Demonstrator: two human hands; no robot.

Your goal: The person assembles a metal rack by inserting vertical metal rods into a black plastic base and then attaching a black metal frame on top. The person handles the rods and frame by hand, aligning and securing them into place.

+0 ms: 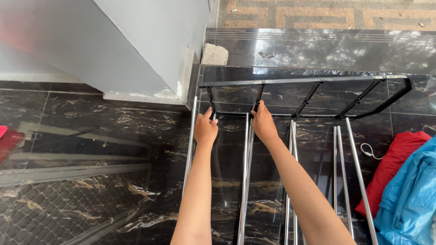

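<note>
Your left hand is closing its grip around the black frame's near bar, and your right hand is clamping the same bar beside a chrome rod. The frame is lying on the dark marble floor, red cloth and blue bag sitting to your right.

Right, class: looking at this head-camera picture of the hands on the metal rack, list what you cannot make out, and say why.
- Lower ends of the chrome tubes: cut off by the bottom edge.
- Where the left hand meets the black frame: hidden under its fingers.
- The right hand's grip: covered by the hand itself.
- The blue plastic sheet and red cloth: cut off at the right edge.
</note>
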